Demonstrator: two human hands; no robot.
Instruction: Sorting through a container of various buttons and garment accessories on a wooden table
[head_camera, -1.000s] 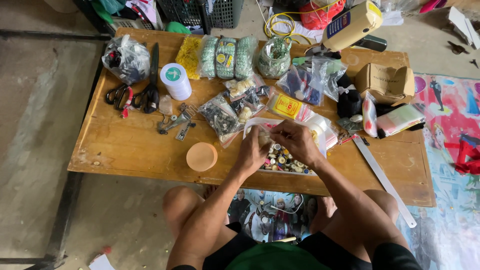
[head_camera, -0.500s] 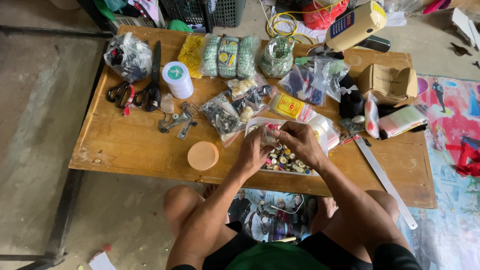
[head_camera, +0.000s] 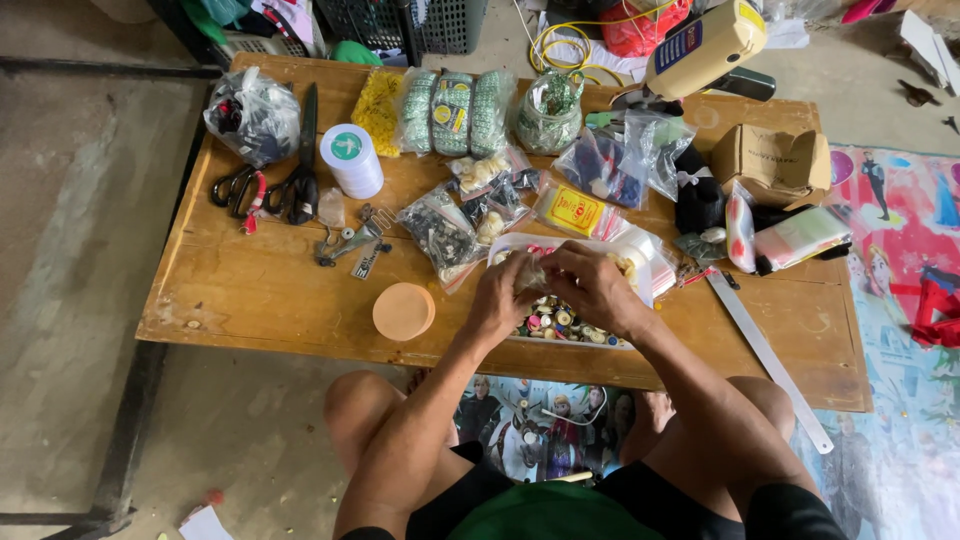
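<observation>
I sit at a low wooden table (head_camera: 260, 290). My left hand (head_camera: 506, 292) and my right hand (head_camera: 592, 285) meet over a white tray (head_camera: 645, 265) filled with several small coloured buttons (head_camera: 555, 322). Both hands pinch a small pale item between the fingertips, above the tray's near half. What exactly the item is cannot be made out. A round orange lid (head_camera: 404, 311) lies just left of my left hand.
Clear bags of small parts (head_camera: 440, 232), a yellow packet (head_camera: 573, 210), green bundles (head_camera: 455, 108), a white tape roll (head_camera: 351, 158), black scissors (head_camera: 300, 160), keys (head_camera: 350, 243), a cardboard box (head_camera: 772, 162) and a metal ruler (head_camera: 765, 345) crowd the table.
Both hands stay over the tray; the fingers have shifted slightly closer together around the small item. Nothing else on the table has moved.
</observation>
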